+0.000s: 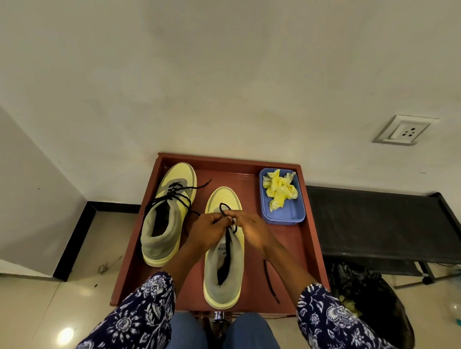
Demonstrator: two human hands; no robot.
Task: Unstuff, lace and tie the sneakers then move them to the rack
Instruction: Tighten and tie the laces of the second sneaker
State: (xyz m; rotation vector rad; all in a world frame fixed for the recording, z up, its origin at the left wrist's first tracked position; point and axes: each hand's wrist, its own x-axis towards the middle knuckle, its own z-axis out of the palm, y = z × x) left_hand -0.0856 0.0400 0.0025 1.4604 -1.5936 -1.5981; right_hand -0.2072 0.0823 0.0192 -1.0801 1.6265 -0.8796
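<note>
Both hands pinch the black lace over the right sneaker.

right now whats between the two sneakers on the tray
In the head view, the left sneaker's loose black lace trails across bare tray toward the right sneaker.

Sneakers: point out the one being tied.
The right sneaker, nearer the blue tray; both hands pinch its lace. The left sneaker lies untouched.

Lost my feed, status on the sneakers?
Both hands pinching black lace on near sneaker. Far sneaker laced, untied. Nothing blocking.
</note>
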